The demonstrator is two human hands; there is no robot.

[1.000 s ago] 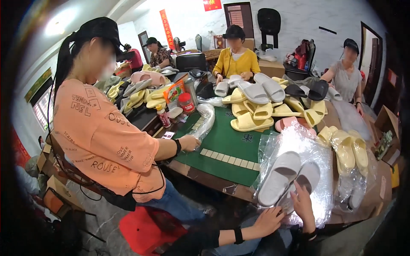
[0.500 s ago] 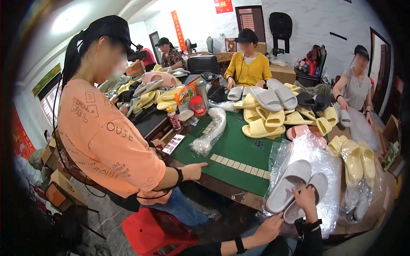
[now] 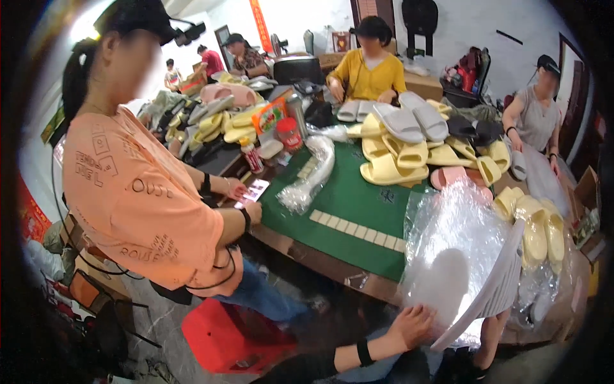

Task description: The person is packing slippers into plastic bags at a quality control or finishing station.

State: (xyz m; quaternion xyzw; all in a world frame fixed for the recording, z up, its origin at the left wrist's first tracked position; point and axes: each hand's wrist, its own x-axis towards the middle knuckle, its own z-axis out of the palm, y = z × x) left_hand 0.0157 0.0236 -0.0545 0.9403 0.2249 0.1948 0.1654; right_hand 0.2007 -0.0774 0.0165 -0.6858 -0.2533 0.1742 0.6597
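A grey slipper (image 3: 489, 291) with a ribbed sole is tilted up on edge at the table's near right. My right hand (image 3: 491, 334) grips it from behind, its fingers mostly hidden by the slipper. My left hand (image 3: 412, 325) is closed at the near edge of a clear plastic bag (image 3: 425, 237), fingertips together on the film. More shiny clear bags lie under and beside the slipper. A grey rounded patch shows on the bags; I cannot tell whether it is a shadow or another slipper.
Yellow slippers (image 3: 393, 173) and grey ones are heaped beyond the bags. Yellow slippers (image 3: 534, 233) lie on plastic at the right. Pale tiles (image 3: 358, 230) line the green mat (image 3: 345, 185). A person in orange (image 3: 147, 198) stands at left beside a red stool (image 3: 224, 336).
The grey slipper has been lifted from the bags and turned upright by my right hand. My left hand stays near the bag edge. The person in orange drew a hand back to a phone.
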